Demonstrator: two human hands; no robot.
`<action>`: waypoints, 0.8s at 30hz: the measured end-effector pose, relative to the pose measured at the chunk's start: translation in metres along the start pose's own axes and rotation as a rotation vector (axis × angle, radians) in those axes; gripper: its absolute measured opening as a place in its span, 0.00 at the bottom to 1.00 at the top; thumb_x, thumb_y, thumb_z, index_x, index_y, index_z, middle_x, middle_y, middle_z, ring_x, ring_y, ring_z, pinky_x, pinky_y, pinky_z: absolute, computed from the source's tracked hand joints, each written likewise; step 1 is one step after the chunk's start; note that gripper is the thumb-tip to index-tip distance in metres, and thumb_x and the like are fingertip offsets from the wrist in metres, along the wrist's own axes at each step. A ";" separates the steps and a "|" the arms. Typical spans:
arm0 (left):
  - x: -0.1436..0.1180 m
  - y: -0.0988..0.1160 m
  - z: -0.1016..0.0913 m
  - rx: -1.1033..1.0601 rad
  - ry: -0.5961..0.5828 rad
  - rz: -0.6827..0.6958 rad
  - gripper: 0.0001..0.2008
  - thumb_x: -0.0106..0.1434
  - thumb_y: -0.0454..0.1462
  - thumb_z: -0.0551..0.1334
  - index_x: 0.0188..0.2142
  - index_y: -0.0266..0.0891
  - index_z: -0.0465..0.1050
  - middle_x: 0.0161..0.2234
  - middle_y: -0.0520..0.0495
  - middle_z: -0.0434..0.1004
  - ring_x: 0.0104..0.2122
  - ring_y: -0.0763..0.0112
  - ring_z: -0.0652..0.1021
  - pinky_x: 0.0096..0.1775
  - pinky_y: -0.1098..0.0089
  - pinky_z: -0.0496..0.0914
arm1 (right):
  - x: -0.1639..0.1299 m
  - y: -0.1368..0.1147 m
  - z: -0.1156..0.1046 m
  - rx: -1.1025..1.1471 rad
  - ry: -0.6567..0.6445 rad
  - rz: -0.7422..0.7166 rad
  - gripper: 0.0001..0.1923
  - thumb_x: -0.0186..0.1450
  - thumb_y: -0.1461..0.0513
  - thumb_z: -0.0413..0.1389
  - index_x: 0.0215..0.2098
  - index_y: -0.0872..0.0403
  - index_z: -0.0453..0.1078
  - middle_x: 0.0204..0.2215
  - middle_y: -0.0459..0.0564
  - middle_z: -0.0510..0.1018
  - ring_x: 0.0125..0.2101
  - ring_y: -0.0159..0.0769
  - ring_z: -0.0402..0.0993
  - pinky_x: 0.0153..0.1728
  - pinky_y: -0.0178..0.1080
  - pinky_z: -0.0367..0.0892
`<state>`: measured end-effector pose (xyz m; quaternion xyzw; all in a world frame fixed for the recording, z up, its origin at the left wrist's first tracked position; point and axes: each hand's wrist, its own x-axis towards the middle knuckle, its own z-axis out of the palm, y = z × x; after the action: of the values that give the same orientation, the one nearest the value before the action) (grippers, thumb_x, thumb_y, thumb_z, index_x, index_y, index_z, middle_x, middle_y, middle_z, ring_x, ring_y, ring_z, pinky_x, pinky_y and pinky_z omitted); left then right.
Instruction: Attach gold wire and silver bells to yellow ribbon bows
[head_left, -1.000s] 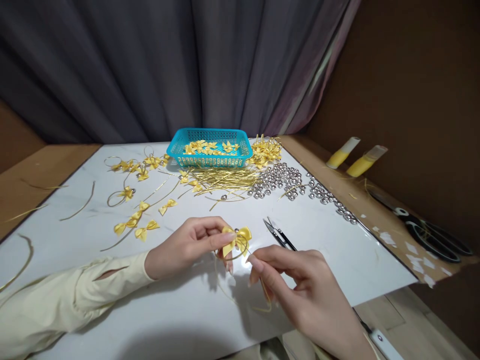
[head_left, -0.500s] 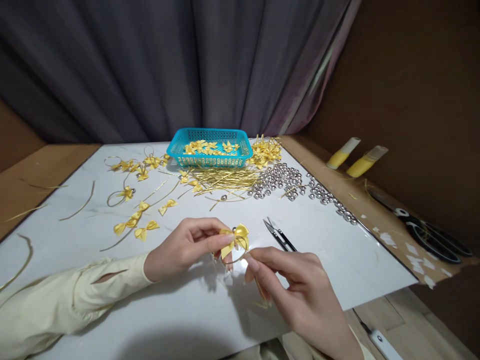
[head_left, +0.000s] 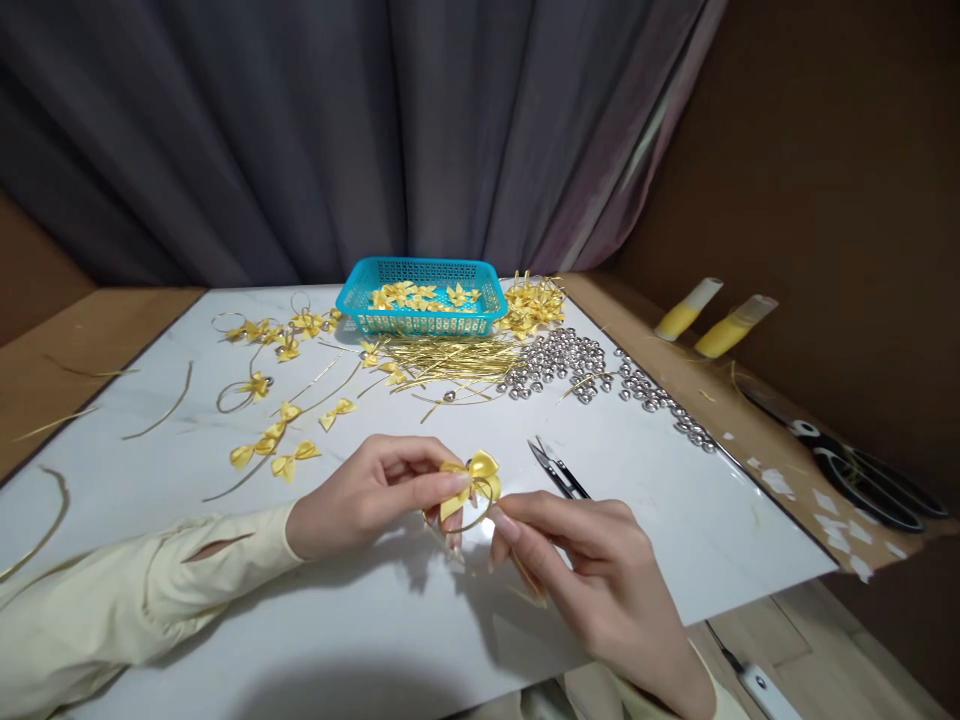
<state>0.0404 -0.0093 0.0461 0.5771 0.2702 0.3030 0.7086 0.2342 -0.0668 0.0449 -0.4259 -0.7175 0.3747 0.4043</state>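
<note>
My left hand (head_left: 367, 495) pinches a small yellow ribbon bow (head_left: 471, 478) just above the white board (head_left: 675, 520). A thin gold cord (head_left: 469, 522) loops under the bow. My right hand (head_left: 592, 580) grips the loose ends of that cord, just right of and below the bow. Small black thread snips (head_left: 556, 470) lie on the board right behind my right hand.
At the back stands a blue basket (head_left: 420, 297) of yellow bows, with gold cords (head_left: 450, 358) and silver bells (head_left: 562, 362) spread in front. Finished bows (head_left: 274, 450) lie at the left. Large black scissors (head_left: 855, 462) and two yellow spools (head_left: 712, 315) sit at the right.
The bow has dropped slightly and my right hand has drawn the cord ends closer under it, tightening the loop. My left hand has stayed in place.
</note>
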 end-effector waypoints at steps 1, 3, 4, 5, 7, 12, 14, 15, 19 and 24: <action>0.000 0.000 0.000 0.000 0.000 -0.001 0.07 0.63 0.35 0.60 0.29 0.34 0.73 0.22 0.52 0.74 0.23 0.75 0.76 0.29 0.74 0.68 | 0.000 0.001 0.000 -0.004 0.010 -0.015 0.10 0.65 0.67 0.50 0.29 0.57 0.71 0.20 0.45 0.73 0.17 0.23 0.62 0.20 0.27 0.57; 0.000 0.000 0.000 0.008 0.003 0.000 0.07 0.63 0.35 0.60 0.30 0.34 0.73 0.21 0.52 0.74 0.23 0.75 0.76 0.29 0.75 0.68 | 0.000 0.001 0.001 -0.012 0.029 -0.036 0.10 0.65 0.67 0.50 0.29 0.57 0.71 0.21 0.45 0.73 0.17 0.23 0.62 0.19 0.27 0.57; 0.000 0.000 0.000 0.014 0.004 0.000 0.07 0.63 0.35 0.60 0.30 0.34 0.73 0.21 0.52 0.74 0.23 0.76 0.76 0.29 0.75 0.68 | 0.001 0.002 0.002 -0.016 0.037 -0.045 0.09 0.65 0.67 0.50 0.30 0.57 0.71 0.21 0.45 0.73 0.17 0.23 0.62 0.19 0.27 0.57; 0.000 0.000 0.000 0.020 0.005 0.000 0.07 0.63 0.35 0.60 0.30 0.34 0.73 0.21 0.52 0.74 0.23 0.76 0.75 0.29 0.75 0.68 | 0.001 0.002 0.002 -0.023 0.044 -0.051 0.09 0.65 0.67 0.50 0.30 0.57 0.71 0.21 0.44 0.73 0.17 0.23 0.62 0.19 0.27 0.57; 0.001 0.000 0.000 0.025 0.004 0.000 0.07 0.63 0.35 0.60 0.29 0.34 0.73 0.21 0.53 0.74 0.23 0.76 0.75 0.29 0.75 0.68 | 0.000 0.002 0.005 -0.048 0.066 -0.063 0.09 0.65 0.67 0.49 0.30 0.57 0.70 0.20 0.44 0.72 0.18 0.24 0.63 0.20 0.27 0.58; 0.002 -0.003 -0.001 0.081 0.034 -0.004 0.07 0.63 0.34 0.60 0.29 0.34 0.73 0.21 0.53 0.74 0.23 0.76 0.75 0.29 0.76 0.68 | -0.003 0.003 0.016 -0.233 0.199 -0.152 0.09 0.64 0.70 0.48 0.30 0.58 0.68 0.19 0.45 0.70 0.18 0.26 0.64 0.22 0.30 0.59; 0.002 -0.003 0.000 0.138 0.058 0.022 0.07 0.63 0.34 0.59 0.29 0.34 0.73 0.22 0.53 0.74 0.23 0.76 0.75 0.30 0.76 0.68 | -0.003 0.004 0.019 -0.295 0.228 -0.176 0.09 0.64 0.70 0.47 0.30 0.59 0.68 0.18 0.45 0.68 0.18 0.26 0.63 0.22 0.30 0.58; 0.002 -0.003 0.000 0.169 0.067 0.037 0.07 0.63 0.33 0.59 0.30 0.34 0.73 0.22 0.53 0.74 0.24 0.77 0.76 0.30 0.76 0.68 | -0.003 0.005 0.019 -0.302 0.228 -0.177 0.09 0.64 0.70 0.47 0.30 0.59 0.68 0.17 0.45 0.68 0.17 0.26 0.62 0.21 0.30 0.57; 0.001 -0.003 0.001 0.234 0.075 0.079 0.07 0.63 0.33 0.59 0.30 0.34 0.74 0.23 0.52 0.75 0.24 0.77 0.76 0.30 0.77 0.69 | 0.001 0.008 0.017 -0.199 0.186 -0.125 0.10 0.65 0.68 0.47 0.28 0.58 0.68 0.17 0.44 0.68 0.17 0.25 0.62 0.21 0.29 0.57; 0.001 -0.004 -0.002 0.223 0.060 0.088 0.07 0.63 0.33 0.58 0.30 0.34 0.73 0.22 0.53 0.74 0.23 0.77 0.75 0.30 0.77 0.69 | 0.005 0.007 0.016 -0.102 0.181 -0.063 0.12 0.65 0.67 0.48 0.24 0.57 0.67 0.17 0.43 0.67 0.16 0.23 0.59 0.17 0.27 0.54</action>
<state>0.0402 -0.0078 0.0416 0.6545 0.2975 0.3190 0.6175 0.2206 -0.0625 0.0339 -0.4552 -0.7092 0.2848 0.4569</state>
